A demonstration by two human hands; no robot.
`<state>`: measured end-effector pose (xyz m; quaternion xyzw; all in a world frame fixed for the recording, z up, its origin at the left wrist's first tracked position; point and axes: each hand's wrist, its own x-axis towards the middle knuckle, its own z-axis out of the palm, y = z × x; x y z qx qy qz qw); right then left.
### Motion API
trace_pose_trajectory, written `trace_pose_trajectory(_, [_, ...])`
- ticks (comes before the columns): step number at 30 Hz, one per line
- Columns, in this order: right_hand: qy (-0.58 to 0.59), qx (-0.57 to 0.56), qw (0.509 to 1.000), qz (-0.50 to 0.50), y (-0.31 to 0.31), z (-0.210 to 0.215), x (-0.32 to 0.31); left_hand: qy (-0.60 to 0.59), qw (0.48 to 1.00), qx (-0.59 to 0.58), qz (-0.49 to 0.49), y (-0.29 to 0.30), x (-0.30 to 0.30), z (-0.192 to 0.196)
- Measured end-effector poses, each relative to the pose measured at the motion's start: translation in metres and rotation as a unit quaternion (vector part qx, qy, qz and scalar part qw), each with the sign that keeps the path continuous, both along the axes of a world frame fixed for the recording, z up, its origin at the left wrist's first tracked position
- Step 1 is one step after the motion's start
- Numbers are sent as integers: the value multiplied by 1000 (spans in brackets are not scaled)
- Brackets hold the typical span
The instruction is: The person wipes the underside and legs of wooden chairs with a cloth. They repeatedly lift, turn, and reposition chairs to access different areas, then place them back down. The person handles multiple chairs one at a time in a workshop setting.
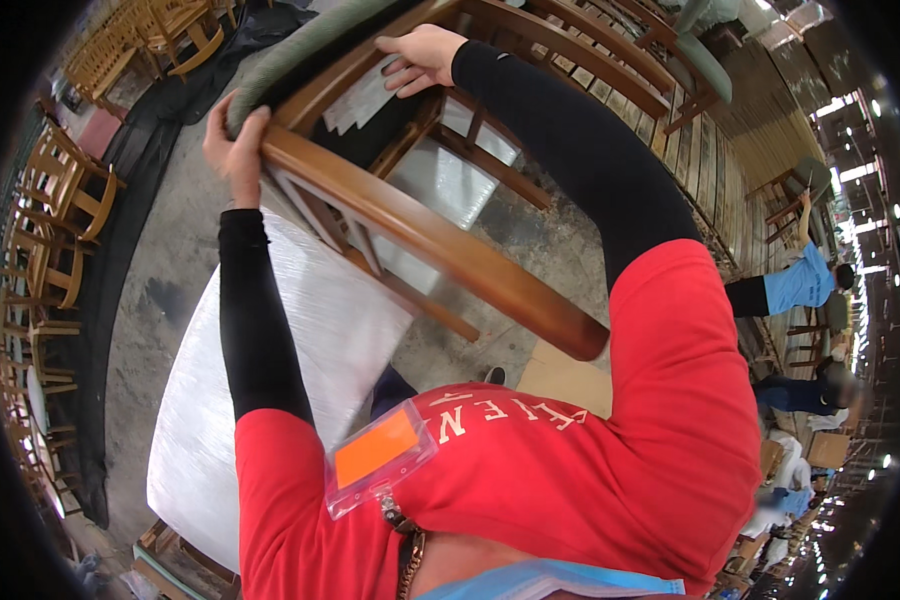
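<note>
A brown wooden chair (420, 235) with a greenish-grey padded seat (315, 50) is tipped over in front of me, its frame and underside turned toward me. My left hand (235, 145) is closed round the corner of the seat and frame, thumb on the near side. My right hand (422, 60) reaches over the seat's inner side, the thumb against the wooden rail and the fingers loosely apart, with nothing seen inside them. Pale paper sheets (360, 98) show on the seat's underside, beside the right fingertips. The chair's far parts are hidden behind my right arm.
A flat, film-wrapped white surface (270, 330) lies below the chair. Wooden chairs (65, 200) line the left, beside black sheeting (135, 210) on the concrete floor. Slatted wooden decking (695, 165) runs at the right, where a person in light blue (800, 280) handles another chair.
</note>
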<state>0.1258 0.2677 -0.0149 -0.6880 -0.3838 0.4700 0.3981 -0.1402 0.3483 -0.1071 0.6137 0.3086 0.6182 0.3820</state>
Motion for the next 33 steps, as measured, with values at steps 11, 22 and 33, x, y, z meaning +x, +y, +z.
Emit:
trace_pose_trajectory(11, [29,114,974,-192,-428,-129,167,-112,944,-291,-104,-272,54,41])
trace_pose_trajectory(22, [-116,-319,941,-5,-589,-401,199,-25,948,-317,8,-330,93,71])
trace_pose_trajectory(33, [-342,-176,914,-131,-408,-366,438,64,919,-377,96,-347,109,92])
